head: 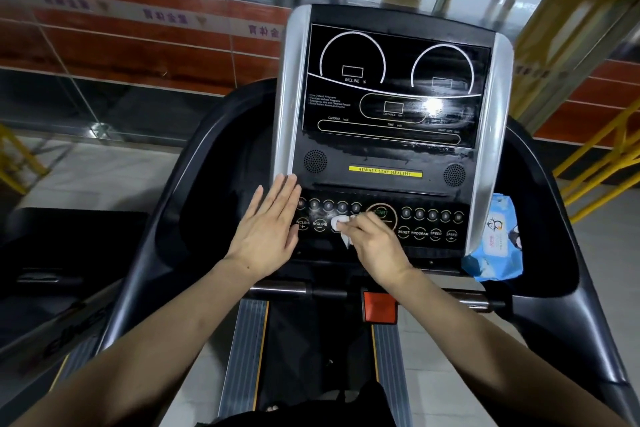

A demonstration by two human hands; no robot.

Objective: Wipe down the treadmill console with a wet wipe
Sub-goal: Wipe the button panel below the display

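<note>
In the head view, the treadmill console (388, 135) filled the centre and upper middle of the frame, its dark display panel streaked and glaring at the right. Just below centre, the right hand (375, 241) pinched a bunched white wet wipe (341, 224) between curled fingers and thumb, pressing it on the button row left of the START button (381, 213). The left hand (268, 232), at centre left, lay flat with straight fingers over the console's lower left edge, gripping nothing. A blue wipe pack (495, 246) sat in the tray at centre right.

The wipe looked limp, light and damp. It would likely bunch or slip under the fingertips, so it is best held wadded, pressed from above with the pads.
</note>
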